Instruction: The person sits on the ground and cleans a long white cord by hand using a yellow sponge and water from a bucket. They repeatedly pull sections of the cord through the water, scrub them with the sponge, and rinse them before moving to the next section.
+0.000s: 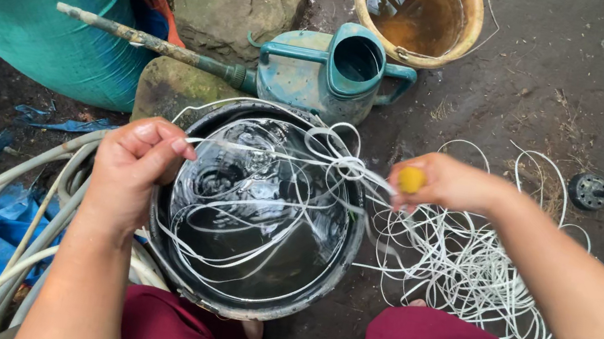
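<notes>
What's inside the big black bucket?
The black bucket holds clear water and loops of thin white strip. Reflections on the water hide the bottom.

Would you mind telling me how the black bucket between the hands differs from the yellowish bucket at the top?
The black bucket is dark and holds clear water with white strips looping in it; the yellowish bucket is pale and holds brownish water, no strips. The black one looks wider and nearer. Both are round, open and hold water.

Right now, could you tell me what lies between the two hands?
In the head view, white strips stretch from the left hand to the right hand, over the water-filled black bucket.
</notes>
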